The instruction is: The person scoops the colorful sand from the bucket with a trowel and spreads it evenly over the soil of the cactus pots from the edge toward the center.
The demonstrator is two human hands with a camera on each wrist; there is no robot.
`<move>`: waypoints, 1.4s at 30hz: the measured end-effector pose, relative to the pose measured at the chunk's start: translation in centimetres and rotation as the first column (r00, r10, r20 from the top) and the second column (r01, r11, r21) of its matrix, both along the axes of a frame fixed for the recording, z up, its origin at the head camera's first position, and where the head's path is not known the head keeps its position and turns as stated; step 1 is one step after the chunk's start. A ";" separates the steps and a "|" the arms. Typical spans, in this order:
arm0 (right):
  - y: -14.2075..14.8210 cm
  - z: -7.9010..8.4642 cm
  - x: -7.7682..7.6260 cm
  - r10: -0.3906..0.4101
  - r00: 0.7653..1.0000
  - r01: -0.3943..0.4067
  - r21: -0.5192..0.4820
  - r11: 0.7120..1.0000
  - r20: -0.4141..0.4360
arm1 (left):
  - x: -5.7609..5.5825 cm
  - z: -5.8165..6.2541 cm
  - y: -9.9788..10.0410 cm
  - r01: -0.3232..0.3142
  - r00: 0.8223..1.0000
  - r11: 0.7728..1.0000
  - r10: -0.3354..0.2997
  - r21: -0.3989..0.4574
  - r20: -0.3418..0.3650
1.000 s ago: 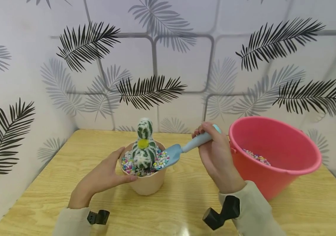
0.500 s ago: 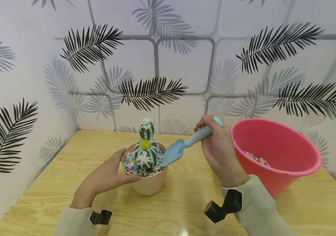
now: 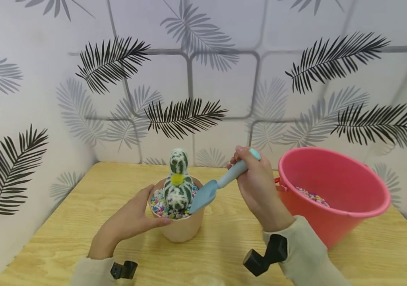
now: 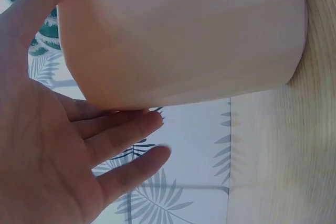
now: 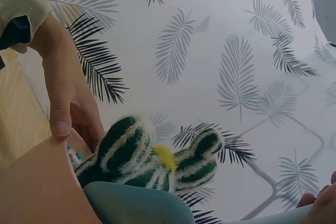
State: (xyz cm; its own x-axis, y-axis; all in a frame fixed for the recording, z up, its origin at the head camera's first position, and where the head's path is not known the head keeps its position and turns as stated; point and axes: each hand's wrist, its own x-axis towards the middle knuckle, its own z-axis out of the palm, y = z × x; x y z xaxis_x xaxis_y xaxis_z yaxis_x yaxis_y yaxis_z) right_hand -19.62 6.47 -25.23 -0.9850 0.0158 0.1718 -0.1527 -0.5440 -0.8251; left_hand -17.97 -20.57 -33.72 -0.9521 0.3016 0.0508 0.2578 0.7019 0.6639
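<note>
A peach-coloured flower pot (image 3: 183, 230) stands on the table, filled with multicoloured pebbles (image 3: 158, 203). From it rises a fuzzy green-and-white cactus (image 3: 177, 192) with a yellow flower. My left hand (image 3: 132, 216) holds the pot from the left, thumb at the front rim; in the left wrist view its fingers (image 4: 131, 135) reach along the side of the pot (image 4: 189, 40). My right hand (image 3: 260, 190) grips a light blue trowel (image 3: 205, 194) by the handle. Its blade slants down over the pot's right rim, tip among the pebbles beside the cactus (image 5: 126, 145).
A pink bucket (image 3: 332, 230) stands to the right, close to my right forearm, with more coloured pebbles (image 3: 312, 196) inside. Behind the wooden table (image 3: 114, 178) is a wall (image 3: 225, 87) with a leaf pattern, and another wall stands at the left.
The pebbles seen at the blade a second ago have gone from it. The trowel has swung down and nearer, its tip now at the pot's front right. My left hand keeps its hold.
</note>
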 end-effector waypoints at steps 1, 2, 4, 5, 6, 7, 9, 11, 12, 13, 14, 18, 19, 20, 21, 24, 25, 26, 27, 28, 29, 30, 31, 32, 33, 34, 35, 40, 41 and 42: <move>0.0 -0.1 0.0 -0.005 1.000 0.005 -0.004 1.000 0.003 | 0.0 0.0 0.1 0.005 1.000 1.000 -0.005 0.001 -0.001; 0.0 -0.1 0.1 -0.015 1.000 0.015 -0.005 1.000 0.004 | 0.0 0.0 0.1 0.009 1.000 1.000 -0.009 -0.001 -0.001; 0.0 -0.3 0.2 -0.026 1.000 0.026 -0.008 1.000 0.018 | 0.0 0.0 0.2 0.013 1.000 1.000 -0.013 -0.002 -0.001; 0.1 -0.4 0.3 -0.032 0.999 0.033 -0.010 0.999 0.024 | 0.0 0.0 0.3 0.012 1.000 1.000 -0.012 -0.005 0.000; 0.1 -0.5 0.4 -0.038 0.999 0.038 -0.014 0.999 0.028 | 0.0 0.0 0.4 0.011 1.000 1.000 -0.011 -0.005 0.001; 0.1 -0.5 0.5 -0.044 0.999 0.044 -0.020 0.999 0.028 | -0.1 -0.1 0.4 0.008 1.000 1.000 -0.008 -0.005 0.003; 0.3 -0.6 0.6 -0.046 0.998 0.047 -0.034 0.998 0.039 | 0.0 -0.1 0.5 0.000 1.000 1.000 0.000 -0.005 0.010; 0.5 -0.7 0.6 -0.042 0.998 0.044 -0.057 0.997 0.043 | 0.0 -0.2 0.6 -0.008 1.000 1.000 0.008 -0.012 0.018; 0.7 -0.7 0.6 -0.037 0.998 0.040 -0.069 0.997 0.045 | 0.1 -0.2 0.7 -0.013 1.000 1.000 0.013 -0.016 0.020; 0.9 -0.6 0.7 -0.031 0.998 0.035 -0.084 0.996 0.046 | 0.1 -0.3 0.8 -0.014 1.000 1.000 0.015 -0.019 0.024; 1.1 -0.6 0.7 -0.027 0.999 0.032 -0.102 0.994 0.047 | 0.2 -0.3 0.8 -0.016 1.000 1.000 0.017 -0.024 0.024; 2.4 -0.5 0.8 -0.013 0.999 0.019 -0.170 0.985 0.040 | 0.4 -0.4 1.0 -0.022 0.999 0.999 0.023 -0.044 0.023; 2.7 -0.4 0.9 -0.009 0.999 0.016 -0.184 0.983 0.038 | 0.5 -0.4 1.0 -0.024 0.999 0.999 0.025 -0.049 0.024; 3.0 -0.3 0.8 -0.005 0.999 0.012 -0.195 0.981 0.037 | 0.5 -0.4 1.0 -0.027 0.999 0.998 0.028 -0.054 0.022; 3.3 -0.2 0.9 0.001 0.999 0.006 -0.206 0.979 0.036 | 0.5 -0.3 1.0 -0.030 0.999 0.998 0.031 -0.056 0.024; 4.3 0.1 0.9 0.016 0.999 -0.007 -0.248 0.969 0.033 | 0.5 -0.2 1.0 -0.028 0.999 0.998 0.030 -0.062 0.020; 4.7 0.2 1.0 0.021 0.999 -0.012 -0.260 0.966 0.032 | 0.5 -0.2 1.1 -0.026 1.000 0.998 0.027 -0.062 0.016; 5.0 0.3 1.0 0.025 0.999 -0.015 -0.266 0.964 0.032 | 0.5 -0.2 1.1 -0.023 1.000 0.998 0.024 -0.060 0.014; 5.3 0.5 1.1 0.026 0.999 -0.017 -0.275 0.961 0.030 | 0.5 -0.2 1.2 -0.023 1.000 0.998 0.024 -0.058 0.013; 5.6 0.5 1.1 0.027 0.999 -0.018 -0.282 0.959 0.029 | 0.5 -0.2 1.2 -0.023 1.000 0.998 0.024 -0.060 0.013; 6.0 0.7 1.1 0.033 0.999 -0.023 -0.296 0.955 0.028 | 0.5 -0.2 1.2 -0.024 1.000 0.998 0.025 -0.065 0.014; 6.4 0.8 1.1 0.034 0.999 -0.025 -0.296 0.955 0.026 | 0.5 -0.2 1.2 -0.026 1.000 0.997 0.027 -0.069 0.012; 6.7 0.9 1.1 0.034 0.999 -0.027 -0.298 0.954 0.019 | 0.5 -0.2 1.2 -0.028 1.000 0.997 0.029 -0.074 0.008; 7.1 1.1 1.1 0.033 0.999 -0.028 -0.303 0.952 0.011 | 0.5 -0.2 1.2 -0.029 1.000 0.996 0.030 -0.080 0.005; 7.5 1.2 1.0 0.036 0.999 -0.035 -0.317 0.948 -0.001 | 0.5 -0.2 1.2 -0.032 0.999 0.996 0.032 -0.083 0.002; 7.9 1.3 0.9 0.038 0.999 -0.040 -0.325 0.945 -0.012 | 0.5 -0.1 1.2 -0.032 0.999 0.995 0.032 -0.089 -0.002; 8.3 1.5 0.8 0.041 0.999 -0.046 -0.333 0.942 -0.023 | 0.4 -0.1 1.1 -0.034 0.999 0.995 0.033 -0.097 -0.008; 10.6 1.7 0.3 0.038 0.998 -0.059 -0.435 0.898 -0.057 | 0.2 0.2 1.2 -0.041 0.999 0.992 0.040 -0.118 -0.010; 11.1 1.7 0.1 0.033 0.997 -0.059 -0.466 0.883 -0.064 | 0.1 0.2 1.2 -0.041 0.999 0.992 0.040 -0.121 -0.008; 11.7 1.7 0.0 0.029 0.997 -0.059 -0.491 0.869 -0.070 | 0.1 0.2 1.3 -0.038 0.999 0.992 0.038 -0.120 -0.008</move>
State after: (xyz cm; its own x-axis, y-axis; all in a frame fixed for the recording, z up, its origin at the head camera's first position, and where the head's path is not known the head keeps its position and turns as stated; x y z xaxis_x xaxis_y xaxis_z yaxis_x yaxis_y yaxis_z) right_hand -19.66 18.17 -23.52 -0.9752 0.0704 0.2100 -0.1583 -0.8847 -0.4385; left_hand -17.90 -19.32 -33.50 -0.9628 0.2695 0.0215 0.2327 0.7857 0.5732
